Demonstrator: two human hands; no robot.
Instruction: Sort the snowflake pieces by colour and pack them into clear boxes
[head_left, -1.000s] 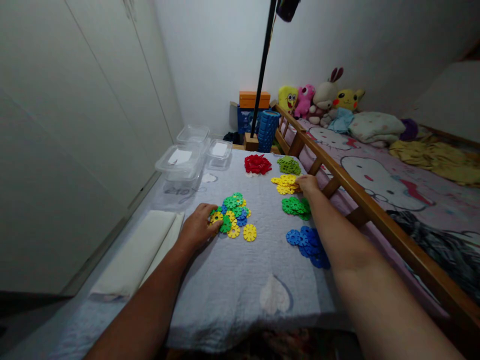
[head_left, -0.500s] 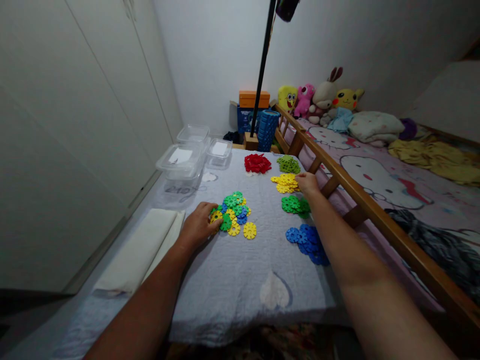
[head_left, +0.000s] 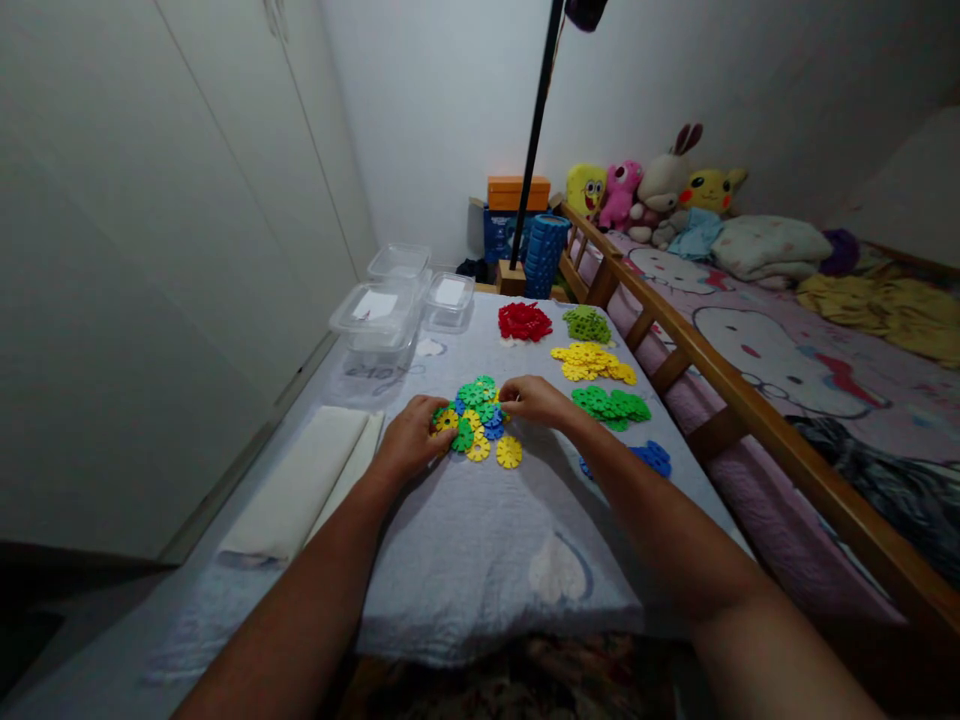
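Note:
A mixed heap of green, yellow and blue plastic snowflake discs (head_left: pixel 477 420) lies on a pale grey quilt (head_left: pixel 480 540). My left hand (head_left: pixel 412 437) rests at the heap's left edge, fingers curled onto a yellow disc. My right hand (head_left: pixel 531 400) sits at the heap's right edge, fingertips pinched on the discs there. Sorted piles lie to the right: red (head_left: pixel 523 321), light green (head_left: pixel 587 325), yellow (head_left: pixel 591 362), green (head_left: pixel 611 404) and blue (head_left: pixel 651 456), the blue one partly hidden by my right forearm.
Clear plastic boxes (head_left: pixel 379 318) stand at the quilt's far left. A folded white cloth (head_left: pixel 300 485) lies left of my left arm. A wooden bed rail (head_left: pixel 720 375) runs along the right, with plush toys (head_left: pixel 652 190) beyond. A black pole (head_left: pixel 534 140) rises at the back.
My right hand left the yellow pile at the far right and came over to the right edge of the mixed heap. The left hand stayed put. The camera shifted slightly.

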